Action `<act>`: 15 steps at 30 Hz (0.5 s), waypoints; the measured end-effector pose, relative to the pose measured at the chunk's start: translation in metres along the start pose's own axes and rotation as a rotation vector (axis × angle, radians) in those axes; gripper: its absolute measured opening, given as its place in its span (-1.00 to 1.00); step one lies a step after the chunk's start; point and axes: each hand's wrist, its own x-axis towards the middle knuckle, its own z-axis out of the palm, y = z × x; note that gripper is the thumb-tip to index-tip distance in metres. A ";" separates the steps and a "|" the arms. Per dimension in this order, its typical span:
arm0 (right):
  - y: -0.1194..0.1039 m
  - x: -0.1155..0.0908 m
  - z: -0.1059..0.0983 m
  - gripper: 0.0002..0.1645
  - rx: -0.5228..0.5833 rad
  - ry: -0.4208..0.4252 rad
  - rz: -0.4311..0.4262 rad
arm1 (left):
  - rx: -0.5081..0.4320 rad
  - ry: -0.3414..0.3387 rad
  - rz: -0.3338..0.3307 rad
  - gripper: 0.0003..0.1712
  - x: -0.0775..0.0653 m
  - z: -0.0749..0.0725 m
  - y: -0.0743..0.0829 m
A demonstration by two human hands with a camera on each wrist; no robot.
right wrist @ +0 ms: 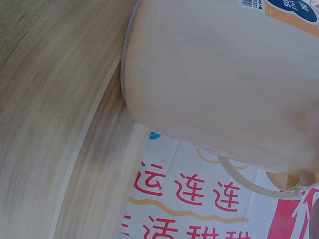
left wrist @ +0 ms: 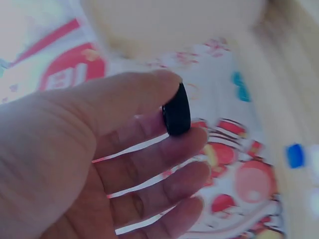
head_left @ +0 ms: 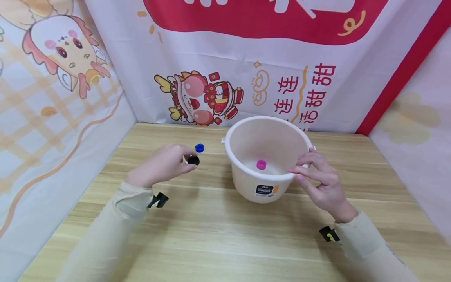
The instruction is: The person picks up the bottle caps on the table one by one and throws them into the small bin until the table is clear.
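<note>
We see the round black plastic cap (left wrist: 178, 112) in the left hand (head_left: 165, 162), left of the bucket and just beside the blue cap in the head view. The left wrist camera shows it nearly edge-on, its wide diameter running up and down that view with a slight lean; we cannot tell whether it clears the table. The left forearm comes in from the lower left, and the thumb and nearest fingers pinch the cap while the remaining fingers lie slightly spread. The right hand (head_left: 325, 184) reaches in from the lower right and grips the rim of the cream plastic bucket (head_left: 246, 184), fingers over the edge and thumb outside. We count one bucket, upright on the wood-grain table (head_left: 211, 235) with its mouth up and its printed label (head_left: 266, 190) toward us, and three caps: the black one, a small round blue plastic cap (head_left: 199, 148) on the table, and a round bright-pink plastic cap (head_left: 261, 164) on the bucket's floor.
</note>
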 end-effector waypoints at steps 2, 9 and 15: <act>0.001 0.000 0.001 -0.60 0.008 0.002 -0.003 | -0.013 0.020 0.048 -0.68 0.002 -0.010 0.010; 0.003 0.000 0.002 -0.61 0.018 0.017 -0.025 | -0.020 0.024 0.161 -0.69 0.018 -0.036 0.044; 0.001 0.000 0.001 -0.60 0.007 0.001 0.002 | -0.022 0.024 0.243 -0.63 0.038 -0.046 0.066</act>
